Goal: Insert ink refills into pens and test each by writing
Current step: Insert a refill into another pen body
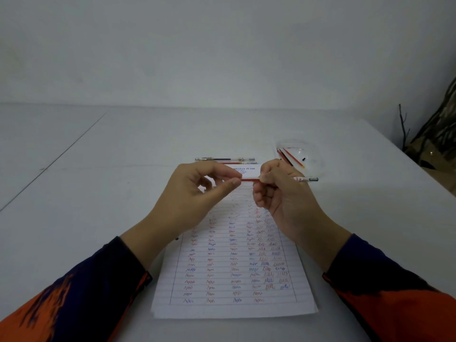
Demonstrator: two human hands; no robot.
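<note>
Above a lined sheet [234, 267] crowded with test scribbles, the left hand [195, 193] pinches the end of a red refill [249, 179] while the right hand [278, 193] curls around the clear pen [306, 179] it enters. Doing this well likely means keeping refill and barrel in line, feeding gently until seated; spare refills wait in a clear bowl [301, 154] on the table [98, 193]

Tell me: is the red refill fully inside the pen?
Not fully: a red refill stretch shows between the left hand and the right hand gripping the pen.
</note>
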